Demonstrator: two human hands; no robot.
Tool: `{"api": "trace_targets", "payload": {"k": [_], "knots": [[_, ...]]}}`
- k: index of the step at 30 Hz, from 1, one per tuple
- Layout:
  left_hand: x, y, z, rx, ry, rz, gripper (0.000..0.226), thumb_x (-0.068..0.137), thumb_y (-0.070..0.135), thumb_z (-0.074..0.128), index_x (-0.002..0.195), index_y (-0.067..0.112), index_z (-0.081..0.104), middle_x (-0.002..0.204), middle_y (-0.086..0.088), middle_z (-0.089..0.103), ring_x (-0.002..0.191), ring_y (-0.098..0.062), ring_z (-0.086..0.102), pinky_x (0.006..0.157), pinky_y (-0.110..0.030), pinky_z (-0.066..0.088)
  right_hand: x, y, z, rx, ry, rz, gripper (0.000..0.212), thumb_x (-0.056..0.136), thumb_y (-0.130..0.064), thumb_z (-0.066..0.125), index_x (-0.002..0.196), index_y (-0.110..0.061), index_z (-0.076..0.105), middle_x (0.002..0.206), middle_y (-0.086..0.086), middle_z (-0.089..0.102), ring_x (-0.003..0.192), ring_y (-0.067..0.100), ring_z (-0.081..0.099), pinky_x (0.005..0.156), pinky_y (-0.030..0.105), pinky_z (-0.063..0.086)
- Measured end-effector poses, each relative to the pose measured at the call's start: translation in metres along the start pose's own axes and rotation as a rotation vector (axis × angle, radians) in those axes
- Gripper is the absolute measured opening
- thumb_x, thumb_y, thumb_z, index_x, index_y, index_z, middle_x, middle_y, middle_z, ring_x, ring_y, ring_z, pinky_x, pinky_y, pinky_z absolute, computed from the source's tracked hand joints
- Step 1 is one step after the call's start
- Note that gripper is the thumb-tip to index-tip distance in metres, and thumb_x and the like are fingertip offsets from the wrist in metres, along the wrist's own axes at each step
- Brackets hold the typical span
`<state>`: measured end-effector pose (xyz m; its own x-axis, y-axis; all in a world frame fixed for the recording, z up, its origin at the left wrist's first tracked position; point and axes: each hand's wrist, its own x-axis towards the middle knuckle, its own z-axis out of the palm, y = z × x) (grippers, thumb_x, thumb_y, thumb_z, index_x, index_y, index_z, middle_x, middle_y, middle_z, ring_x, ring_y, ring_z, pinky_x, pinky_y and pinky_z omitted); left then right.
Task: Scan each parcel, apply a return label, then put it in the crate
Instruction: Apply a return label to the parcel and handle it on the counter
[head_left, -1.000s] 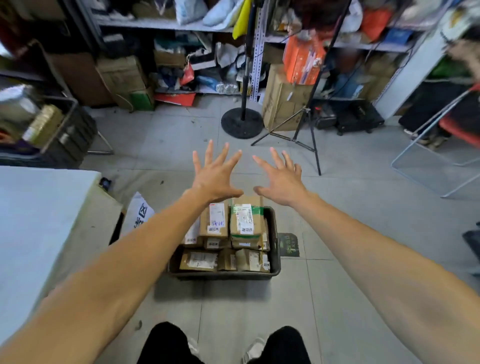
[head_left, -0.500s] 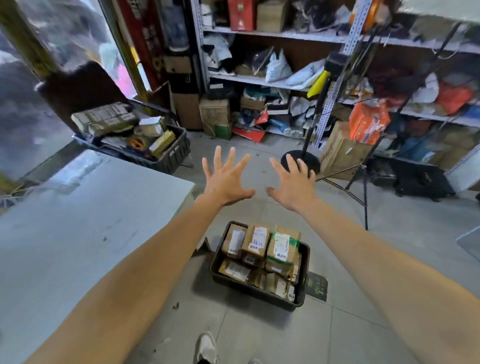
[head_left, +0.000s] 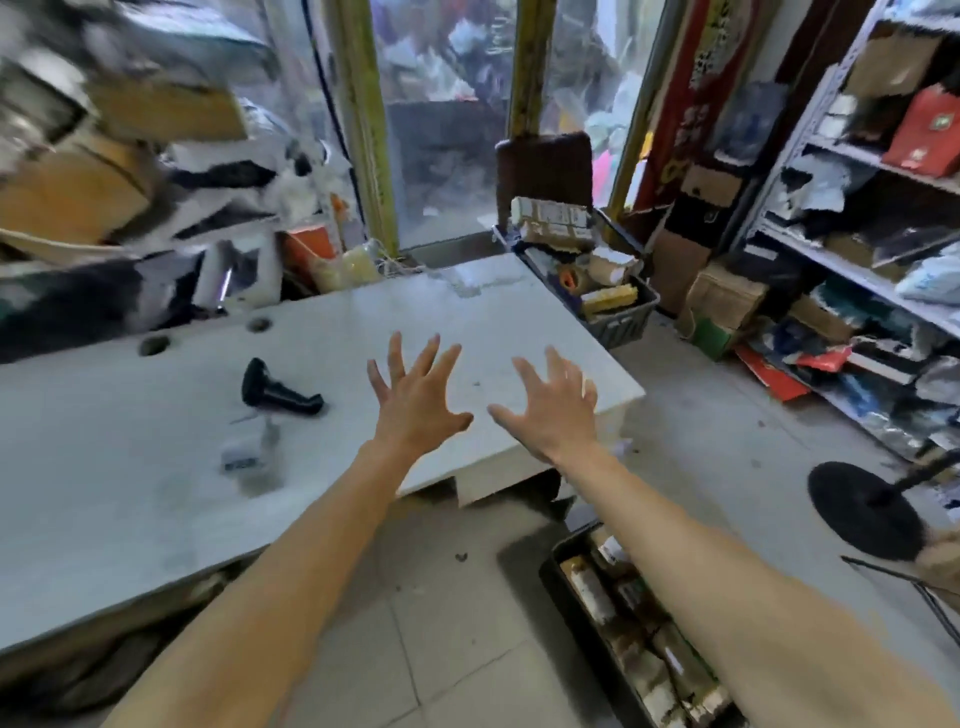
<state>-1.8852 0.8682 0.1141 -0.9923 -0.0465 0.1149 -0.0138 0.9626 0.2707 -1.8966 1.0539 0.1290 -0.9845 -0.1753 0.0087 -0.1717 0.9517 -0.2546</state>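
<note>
My left hand and my right hand are stretched out in front of me with fingers spread, holding nothing, above the near right part of the white table. A black handheld scanner lies on the table left of my left hand. A small blurred white item sits just in front of it. The dark floor crate with several labelled cardboard parcels is at the lower right, partly hidden by my right forearm. A second dark crate of parcels stands beyond the table's far right corner.
Metal shelves crammed with boxes and bags line the right side. A black round stand base sits on the tiled floor at right. Cartons and clutter pile up behind the table at left. Glass panels and a dark chair back are ahead.
The view has swung left, away from the floor crate and onto the white table with the scanner. Both hands stay spread and empty; the crate has slid to the lower right.
</note>
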Motion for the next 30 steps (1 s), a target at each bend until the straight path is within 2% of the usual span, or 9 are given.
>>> {"api": "trace_targets", "payload": {"k": [7, 15, 23, 30], "knots": [[-0.112, -0.213, -0.072, 0.041, 0.090, -0.476, 0.096, 0.082, 0.061, 0.068, 0.158, 0.036, 0.014, 0.168, 0.004, 0.003, 0.150, -0.036, -0.021, 0.116, -0.068, -0.007, 0.005, -0.243, 0.058, 0.004, -0.128, -0.455, 0.082, 0.086, -0.075, 0.047, 0.155, -0.037, 0.021, 0.166, 0.008, 0.008, 0.150, 0.034, 0.010, 0.116, 0.056, 0.015], [-0.253, -0.390, -0.156, 0.108, 0.209, -0.812, 0.096, 0.083, 0.058, 0.070, 0.157, 0.037, 0.014, 0.168, 0.001, 0.003, 0.150, -0.039, -0.020, 0.116, -0.069, -0.005, -0.060, -0.494, 0.103, 0.097, -0.231, -0.807, 0.089, 0.083, -0.082, 0.041, 0.155, -0.035, 0.019, 0.166, 0.009, 0.011, 0.150, 0.035, 0.011, 0.117, 0.059, 0.013], [-0.359, -0.505, -0.217, 0.151, 0.255, -1.129, 0.099, 0.080, 0.060, 0.070, 0.157, 0.038, 0.013, 0.167, -0.003, 0.006, 0.149, -0.039, -0.019, 0.115, -0.066, -0.006, -0.110, -0.665, 0.144, 0.140, -0.296, -1.033, 0.087, 0.084, -0.083, 0.035, 0.155, -0.034, 0.020, 0.165, 0.009, 0.016, 0.149, 0.035, 0.015, 0.116, 0.059, 0.015], [-0.386, -0.593, -0.238, 0.153, 0.297, -1.244, 0.101, 0.079, 0.059, 0.072, 0.158, 0.037, 0.013, 0.168, -0.004, 0.007, 0.149, -0.039, -0.021, 0.115, -0.067, -0.008, -0.124, -0.783, 0.183, 0.133, -0.383, -1.183, 0.088, 0.084, -0.083, 0.032, 0.155, -0.033, 0.021, 0.164, 0.009, 0.018, 0.149, 0.033, 0.016, 0.114, 0.059, 0.017]]}}
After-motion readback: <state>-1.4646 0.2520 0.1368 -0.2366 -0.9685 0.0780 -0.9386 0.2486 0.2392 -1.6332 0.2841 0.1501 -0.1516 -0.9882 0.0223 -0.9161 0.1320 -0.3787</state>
